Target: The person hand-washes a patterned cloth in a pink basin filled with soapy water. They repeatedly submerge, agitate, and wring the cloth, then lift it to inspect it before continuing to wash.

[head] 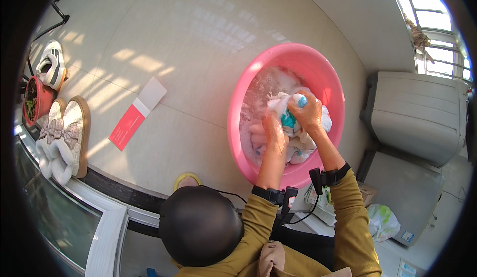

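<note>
Inside a round pink plastic basin (pixel 331 79) on the floor, both hands are on a wet bundle of white cloth (pixel 279 103) with teal and blue patches. The fingers of my left hand (pixel 274 128) close around the bundle's left side. My right hand (pixel 308 113) grips its right side, thumb and fingers bent over the fabric. Foamy water (pixel 259 87) fills the basin's left and far parts. More wet fabric (pixel 302 146), whitish with blue marks, lies below my hands, partly hidden by them. Pale pink fabric (pixel 257 133) lies left of my left hand.
A red and white card (pixel 128 126) bearing writing lies on the tiled floor. At left are fur-lined shoes (pixel 70 131), a sneaker (pixel 52 64) and a potted plant (pixel 41 98). Grey boxy units (pixel 413 116) and a plastic bag (pixel 382 219) are at right. A yellow slipper (pixel 179 180) shows below.
</note>
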